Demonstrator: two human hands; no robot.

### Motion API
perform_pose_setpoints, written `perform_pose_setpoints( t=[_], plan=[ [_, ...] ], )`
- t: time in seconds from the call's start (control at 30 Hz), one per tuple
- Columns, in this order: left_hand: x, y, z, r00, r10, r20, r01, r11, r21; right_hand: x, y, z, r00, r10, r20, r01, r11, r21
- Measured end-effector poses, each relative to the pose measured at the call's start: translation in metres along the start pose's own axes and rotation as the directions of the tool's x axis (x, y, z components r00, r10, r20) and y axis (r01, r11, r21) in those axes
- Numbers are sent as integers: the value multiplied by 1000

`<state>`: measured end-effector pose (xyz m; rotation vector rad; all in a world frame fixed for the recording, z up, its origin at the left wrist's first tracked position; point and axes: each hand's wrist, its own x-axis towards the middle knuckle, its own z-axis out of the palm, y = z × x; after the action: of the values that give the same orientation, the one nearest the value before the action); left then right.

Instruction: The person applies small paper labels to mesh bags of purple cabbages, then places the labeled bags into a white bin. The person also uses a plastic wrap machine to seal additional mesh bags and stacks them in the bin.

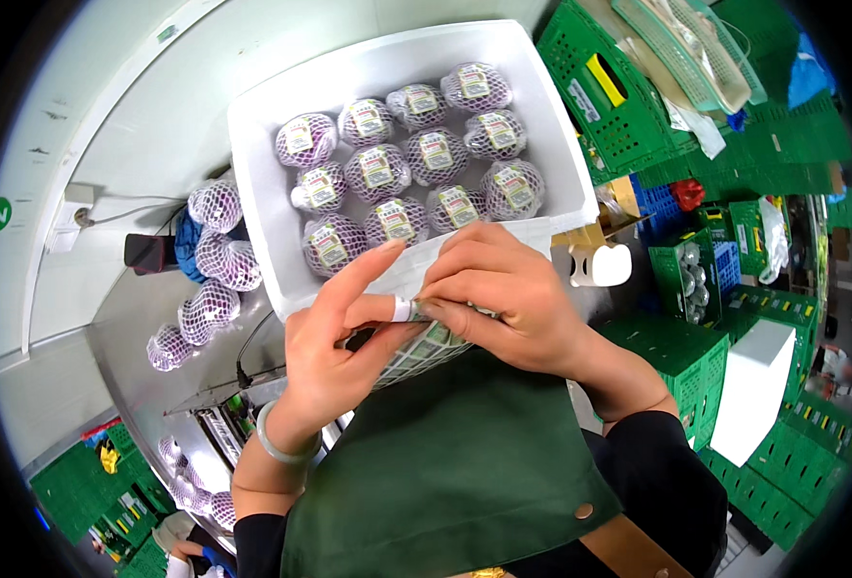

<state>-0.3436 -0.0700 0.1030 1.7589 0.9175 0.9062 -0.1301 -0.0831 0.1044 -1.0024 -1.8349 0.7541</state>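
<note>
My left hand (334,352) and my right hand (503,299) meet at the front of a white foam box (252,164), both closed on a strip of small labels with a grid pattern (416,356). My left index finger is raised, and a white band is around another finger. My right thumb and fingertips pinch at the edge of the strip beside that band. The box holds several round produce items (378,169) in white-and-purple mesh, each with a label on it, arranged in rows.
More mesh-wrapped produce (209,308) lies on a metal counter (142,318) at left, near a blue cloth (187,246) and cables. Green crates (686,366), a white box (753,390) and baskets stand at right. A co-worker's hand (190,547) shows at lower left.
</note>
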Motion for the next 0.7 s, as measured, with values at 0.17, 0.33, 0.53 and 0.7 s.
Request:
perform_pose_setpoints(
  t=[0.17, 0.33, 0.53, 0.7],
  plan=[
    [-20, -16, 1, 992, -117, 55, 122, 988, -100, -9, 12, 10, 977, 205, 57, -212, 959, 190],
    [-24, -18, 3, 961, -273, 50, 277, 928, -251, -8, 26, 15, 966, 235, 105, -255, 925, 280],
    [-23, -33, -4, 949, -268, 163, 302, 924, -235, -8, 26, 24, 979, 166, 116, -179, 976, 123],
    [-24, -45, -3, 933, -309, 185, 353, 888, -294, -3, 32, 18, 897, 386, 214, -430, 875, 222]
  ],
)
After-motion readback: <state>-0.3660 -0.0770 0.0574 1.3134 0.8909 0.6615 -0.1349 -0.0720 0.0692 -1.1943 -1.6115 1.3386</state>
